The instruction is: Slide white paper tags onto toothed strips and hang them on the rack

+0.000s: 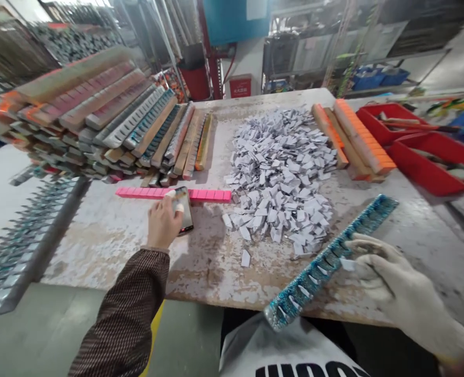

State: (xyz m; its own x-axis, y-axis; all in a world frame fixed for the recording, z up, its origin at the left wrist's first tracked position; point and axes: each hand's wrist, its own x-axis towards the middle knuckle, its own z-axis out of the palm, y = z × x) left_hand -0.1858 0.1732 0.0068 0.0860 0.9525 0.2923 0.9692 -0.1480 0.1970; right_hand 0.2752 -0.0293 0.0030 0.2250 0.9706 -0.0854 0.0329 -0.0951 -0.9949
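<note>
My left hand [164,221], bare with white coverings on two fingertips, has its thumb and fingers on the left edge of a smartphone [185,214]. The phone's screen is lit, and its upper end overlaps a bright pink notched bar [210,196]. On the right, my right hand [385,275] wears a pale glove and pinches a small white chip [348,264]. Just beside that chip lies a glittery blue slotted bar [330,256], slanting over the table's front edge. Several white slivers stand in its lower slots. A loose white chip [245,258] lies between my hands.
A large heap of white chips [283,173] covers the middle of the worn table [212,272]. Stacked bars [98,115] rise at the back left. Orange-topped bars [363,136] and red bins [436,159] stand right. A spiky metal rack [28,241] juts out at left.
</note>
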